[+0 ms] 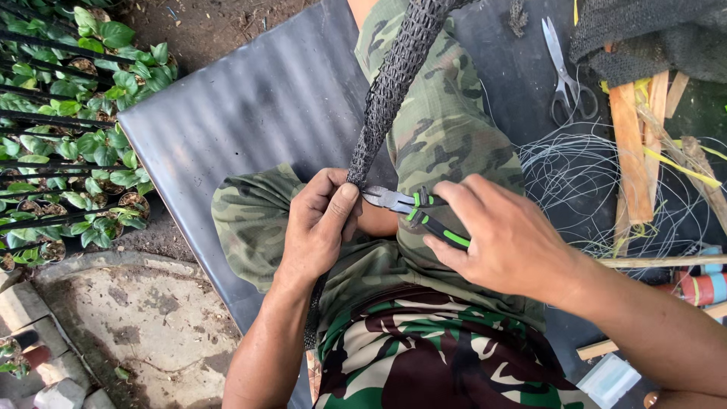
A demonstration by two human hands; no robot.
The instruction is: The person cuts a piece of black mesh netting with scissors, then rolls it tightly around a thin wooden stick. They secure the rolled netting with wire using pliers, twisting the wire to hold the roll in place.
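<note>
Left hand [318, 223] clenched on a rolled black mesh tube [394, 83], thumb and fingers [344, 198] pinching it over the lap. Tube runs up from the pinch across the camouflage trousers [447, 129] to the top edge of view; a thinner tail of it hangs down past the left wrist.

Right hand [507, 238] wrapped tight around the black-and-green handles of pliers [413, 208]. Metal nose points left, tip touching the tube just beside the left thumb. Can't tell whether the nose is biting the mesh or only resting against it.

Person sits on a dark ribbed counter [250, 106].

Farther right on the counter: loose tangle of thin wire [575, 174], flat wooden sticks [632, 151] with yellow strips lying across them, scissors [564, 76] above the wire, black netting [651, 38] bunched in the top corner. Rolls of red and blue tape [704, 286] at the right edge.

Far left, on the ground: rows of small potted plants [83, 129] with green leaves, stone paving below them.
</note>
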